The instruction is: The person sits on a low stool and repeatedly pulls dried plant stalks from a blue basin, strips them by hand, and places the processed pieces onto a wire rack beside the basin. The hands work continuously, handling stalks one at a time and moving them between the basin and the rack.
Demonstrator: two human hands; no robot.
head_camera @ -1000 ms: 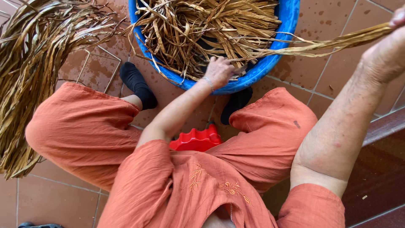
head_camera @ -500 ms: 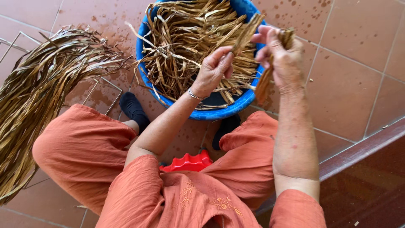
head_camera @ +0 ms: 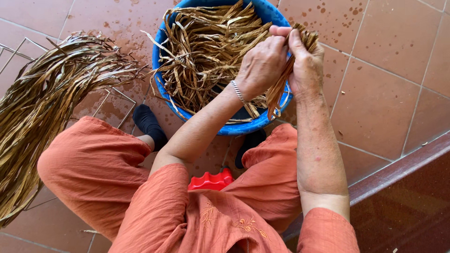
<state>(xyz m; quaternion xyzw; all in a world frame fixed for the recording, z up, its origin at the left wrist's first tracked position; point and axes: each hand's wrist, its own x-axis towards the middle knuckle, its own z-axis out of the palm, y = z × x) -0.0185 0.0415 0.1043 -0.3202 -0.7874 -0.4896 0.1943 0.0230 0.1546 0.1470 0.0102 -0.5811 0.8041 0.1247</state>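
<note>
Your two hands meet at the upper centre of the frame, over the round blue plastic basin (head_camera: 262,125) heaped with dried brown leaf strips. Your right hand (head_camera: 307,65) is closed around a thin bundle of dry tan strips (head_camera: 281,86) that hangs down; your left hand (head_camera: 262,63) pinches its top. At the left of the frame, a long sheaf of dried leaves (head_camera: 42,112) lies on the terracotta tile floor (head_camera: 393,56).

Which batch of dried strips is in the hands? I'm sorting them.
The small bundle pinched between both hands over the blue basin, not the loose tangle inside it or the long pile on the floor.
</note>
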